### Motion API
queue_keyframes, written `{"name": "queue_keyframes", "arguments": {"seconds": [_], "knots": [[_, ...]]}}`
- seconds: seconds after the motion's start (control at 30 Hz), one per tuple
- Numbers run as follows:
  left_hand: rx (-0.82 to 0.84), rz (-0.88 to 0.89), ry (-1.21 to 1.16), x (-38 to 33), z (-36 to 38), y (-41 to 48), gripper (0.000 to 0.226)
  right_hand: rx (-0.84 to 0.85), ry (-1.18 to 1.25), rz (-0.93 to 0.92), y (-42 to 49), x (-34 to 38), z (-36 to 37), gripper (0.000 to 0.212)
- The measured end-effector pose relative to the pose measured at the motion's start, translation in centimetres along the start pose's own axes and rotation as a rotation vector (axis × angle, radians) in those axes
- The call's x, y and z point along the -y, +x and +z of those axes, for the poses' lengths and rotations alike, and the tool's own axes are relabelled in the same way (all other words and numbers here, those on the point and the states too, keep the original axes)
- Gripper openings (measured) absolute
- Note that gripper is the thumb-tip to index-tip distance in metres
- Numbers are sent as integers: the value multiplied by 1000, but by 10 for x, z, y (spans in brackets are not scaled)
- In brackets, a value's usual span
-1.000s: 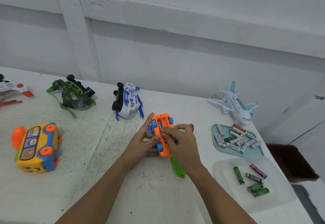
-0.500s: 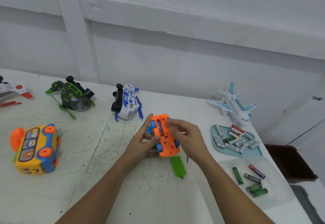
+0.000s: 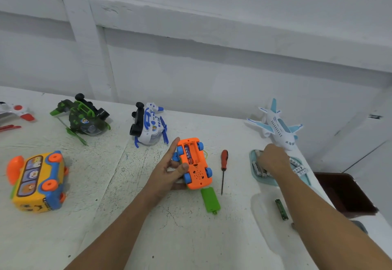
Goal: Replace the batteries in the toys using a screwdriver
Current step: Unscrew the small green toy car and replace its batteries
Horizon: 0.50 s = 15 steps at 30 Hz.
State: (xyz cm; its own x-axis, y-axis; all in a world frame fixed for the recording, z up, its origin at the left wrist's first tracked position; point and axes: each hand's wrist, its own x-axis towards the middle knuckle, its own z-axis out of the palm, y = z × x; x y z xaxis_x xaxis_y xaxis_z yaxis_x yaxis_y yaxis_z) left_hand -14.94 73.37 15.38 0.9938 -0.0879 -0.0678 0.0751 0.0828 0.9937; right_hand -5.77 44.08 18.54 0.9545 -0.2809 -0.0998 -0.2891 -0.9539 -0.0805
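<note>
Orange plastic toy car (image 3: 194,162) lies wheels-up in the left hand's (image 3: 167,174) grip, battery bay (image 3: 192,153) running away from the person; right hand (image 3: 272,160), well rightward over the teal battery tray (image 3: 252,159), fingers hidden, grip untellable

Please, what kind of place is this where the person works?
Probably a makeshift repair bench in a plain workroom: a scuffed white table against a bare white wall, toys laid out like the orange toy car, a screwdriver, and a teal tray of batteries.
</note>
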Motion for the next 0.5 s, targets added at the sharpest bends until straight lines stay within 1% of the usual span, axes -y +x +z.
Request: {"name": "queue_keyframes", "arguments": {"seconds": [0.07, 0.13, 0.17, 0.23, 0.3, 0.37, 0.47, 0.5], "knots": [[-4, -8, -6, 1, 0, 0, 70, -6, -25, -10, -1, 0, 2, 19], [-5, -8, -6, 2, 0, 0, 72, -20, -24, -7, -3, 2, 1, 23], [-4, -7, -6, 2, 0, 0, 73, -38, 8, 0, -3, 4, 0, 24], [-6, -3, -17, 3, 0, 0, 72, -100, 133, -6, -5, 10, -8, 15], [-9, 2, -19, 4, 0, 1, 70, -134, 284, -71, -8, 21, -21, 7], [-13, 4, -15, 4, 0, 1, 70, -77, 521, -144, -18, 35, -35, 7], [-12, 6, -1, 4, 0, 1, 69, 126, 1040, -191, -41, 61, -49, 9], [-11, 5, 1, 4, 0, 1, 69, 186, 1161, -208, -48, 69, -52, 10]]}}
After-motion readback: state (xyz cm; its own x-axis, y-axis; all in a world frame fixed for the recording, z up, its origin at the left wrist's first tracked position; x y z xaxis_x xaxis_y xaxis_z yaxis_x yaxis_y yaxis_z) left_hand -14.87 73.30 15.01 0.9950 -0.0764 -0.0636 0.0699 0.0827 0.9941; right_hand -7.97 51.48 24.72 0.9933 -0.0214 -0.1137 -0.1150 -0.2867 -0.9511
